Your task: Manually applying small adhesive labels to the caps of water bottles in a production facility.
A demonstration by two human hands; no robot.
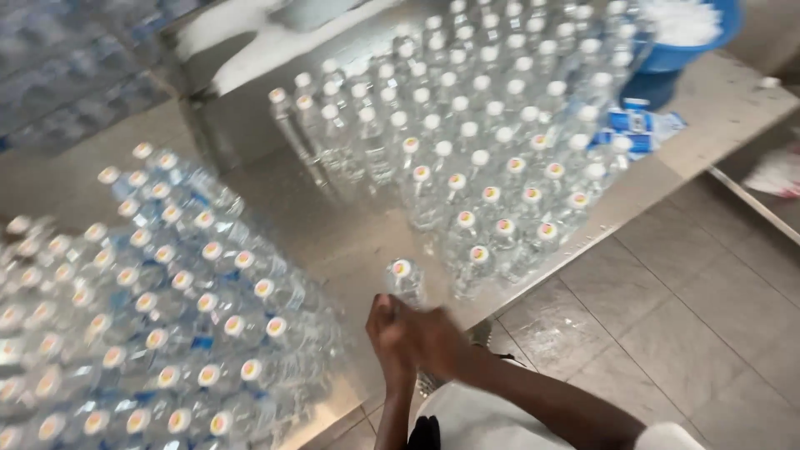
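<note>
Capped bottle (pixel 406 279) near table edge (pixel 533 279), hands (pixel 414 337) just below; bare steel left

The person's two bare hands, the left hand (pixel 390 333) and the right hand (pixel 435 340), show at the bottom of the view from the head camera, both blurred, so that single fingers are hard to tell apart and no ring, watch or glove can be made out. Both forearms are bare from wrist to elbow, with no sleeve or band on them. Beneath the arms shows a white short-sleeved cloth shirt (pixel 492 421), plain and smooth, with a small dark patch at its front near the lower edge.
</note>
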